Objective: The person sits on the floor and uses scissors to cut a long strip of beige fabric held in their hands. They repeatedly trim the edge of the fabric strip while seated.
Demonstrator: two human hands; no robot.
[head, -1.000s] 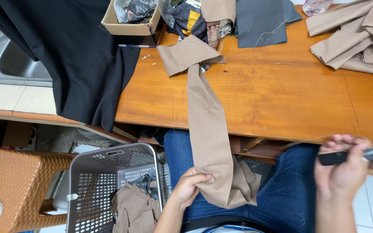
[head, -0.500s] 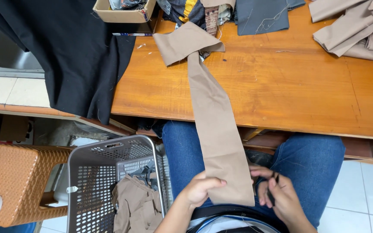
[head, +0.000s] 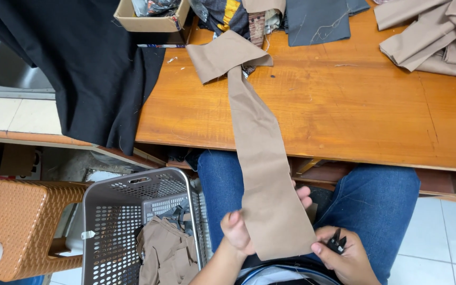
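Below the wooden table [head: 344, 116], both grips pinch the tan fabric strip [head: 262, 163]: left hand [head: 237, 232], right hand [head: 344, 256].

A long tan cloth strip [head: 259, 158] runs from the wooden table [head: 354, 116] down to the lap. The left hand [head: 237, 232] pinches its left edge. The right hand [head: 344, 256] holds its near corner and small black snips [head: 336, 244]. A grey basket [head: 138, 227] sits left.

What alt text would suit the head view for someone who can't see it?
Both hands grip the near end of a long tan fabric strip trailing off a wooden table: left hand on its edge, right hand also holding small black snips. A grey basket stands alongside.
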